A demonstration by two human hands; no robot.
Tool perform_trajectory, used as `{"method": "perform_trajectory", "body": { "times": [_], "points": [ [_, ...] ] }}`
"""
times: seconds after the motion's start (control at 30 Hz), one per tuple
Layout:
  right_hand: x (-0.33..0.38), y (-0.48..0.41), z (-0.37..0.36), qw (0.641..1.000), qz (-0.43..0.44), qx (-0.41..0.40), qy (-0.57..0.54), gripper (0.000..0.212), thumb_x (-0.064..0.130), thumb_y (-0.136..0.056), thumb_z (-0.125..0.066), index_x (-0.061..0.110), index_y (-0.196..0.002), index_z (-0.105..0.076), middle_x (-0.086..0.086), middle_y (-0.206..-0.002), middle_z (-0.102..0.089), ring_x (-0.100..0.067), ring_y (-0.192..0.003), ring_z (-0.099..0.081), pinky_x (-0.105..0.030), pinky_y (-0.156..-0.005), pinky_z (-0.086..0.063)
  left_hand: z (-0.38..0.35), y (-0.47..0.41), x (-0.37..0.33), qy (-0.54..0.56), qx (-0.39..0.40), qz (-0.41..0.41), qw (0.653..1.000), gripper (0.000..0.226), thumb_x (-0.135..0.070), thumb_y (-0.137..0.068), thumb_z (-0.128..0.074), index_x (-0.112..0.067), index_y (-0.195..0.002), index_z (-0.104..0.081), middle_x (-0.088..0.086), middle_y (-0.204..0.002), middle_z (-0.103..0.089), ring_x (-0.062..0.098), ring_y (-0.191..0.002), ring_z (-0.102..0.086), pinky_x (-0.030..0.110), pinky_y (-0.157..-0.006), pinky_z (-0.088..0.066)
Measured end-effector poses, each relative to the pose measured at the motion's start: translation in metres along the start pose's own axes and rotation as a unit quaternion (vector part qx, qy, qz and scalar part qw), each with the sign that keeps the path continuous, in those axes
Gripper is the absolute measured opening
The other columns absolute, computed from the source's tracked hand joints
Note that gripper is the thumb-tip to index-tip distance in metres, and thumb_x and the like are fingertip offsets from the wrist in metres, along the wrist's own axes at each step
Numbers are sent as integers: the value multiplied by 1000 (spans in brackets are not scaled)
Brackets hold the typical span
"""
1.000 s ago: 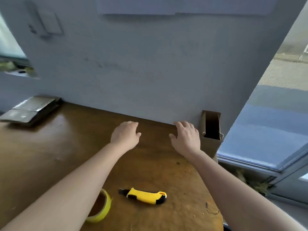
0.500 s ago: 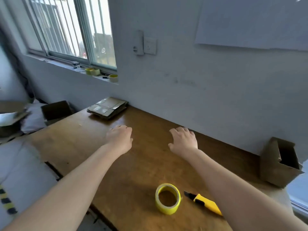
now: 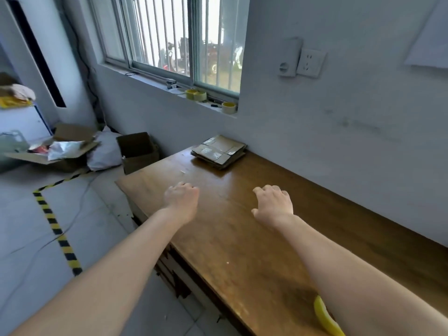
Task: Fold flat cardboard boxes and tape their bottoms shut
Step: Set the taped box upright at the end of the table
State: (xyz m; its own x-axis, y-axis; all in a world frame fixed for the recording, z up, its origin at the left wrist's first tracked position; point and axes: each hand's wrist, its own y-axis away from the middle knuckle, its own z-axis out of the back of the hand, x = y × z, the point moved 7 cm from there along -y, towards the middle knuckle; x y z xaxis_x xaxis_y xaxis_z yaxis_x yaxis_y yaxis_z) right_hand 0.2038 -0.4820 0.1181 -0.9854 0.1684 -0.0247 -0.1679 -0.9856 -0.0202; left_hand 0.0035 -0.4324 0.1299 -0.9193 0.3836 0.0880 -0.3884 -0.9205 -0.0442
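Note:
A stack of flat cardboard boxes (image 3: pixel 219 149) with old tape strips lies at the far left end of the brown wooden table (image 3: pixel 254 251), against the wall. My left hand (image 3: pixel 181 201) and my right hand (image 3: pixel 274 204) hover palm-down over the table, well short of the stack, fingers loosely curled and holding nothing. A yellow tape roll (image 3: pixel 324 316) peeks out at the bottom edge, mostly hidden under my right forearm.
An open brown box (image 3: pixel 138 151) stands on the floor past the table's left end, beside a white bag and another open box with clutter (image 3: pixel 55 149). Tape rolls (image 3: pixel 196 95) sit on the window sill. Yellow-black hazard tape (image 3: pixel 55 229) marks the floor.
My view has swung left: the folded box and the yellow knife at the right have left the frame, and the flat stack is now ahead. Both hands have moved left, still holding nothing.

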Motion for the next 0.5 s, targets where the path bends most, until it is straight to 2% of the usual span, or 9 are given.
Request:
{"method": "perform_trajectory", "body": {
  "times": [0.2,0.5],
  "points": [
    [38,-64,-22,1000,16,23,11,51,39,-88,-59,20,-134,-46,-6,-131,-51,-25,-124,-43,-38,-99,-37,-27,-47,42,20,10,-3,1000,25,-24,-95,-47,-18,-119,-55,4,-126,-55,22,-122,-46,34,-94,-40],
    [58,-177,-56,999,9,44,0,48,42,-88,-59,21,-129,-47,-5,-126,-54,-25,-120,-45,-36,-93,-39,-68,-158,80,29,26,-2,999,25,-32,-95,-49,-18,-115,-56,2,-122,-56,22,-119,-46,34,-89,-42]
  ]
}}
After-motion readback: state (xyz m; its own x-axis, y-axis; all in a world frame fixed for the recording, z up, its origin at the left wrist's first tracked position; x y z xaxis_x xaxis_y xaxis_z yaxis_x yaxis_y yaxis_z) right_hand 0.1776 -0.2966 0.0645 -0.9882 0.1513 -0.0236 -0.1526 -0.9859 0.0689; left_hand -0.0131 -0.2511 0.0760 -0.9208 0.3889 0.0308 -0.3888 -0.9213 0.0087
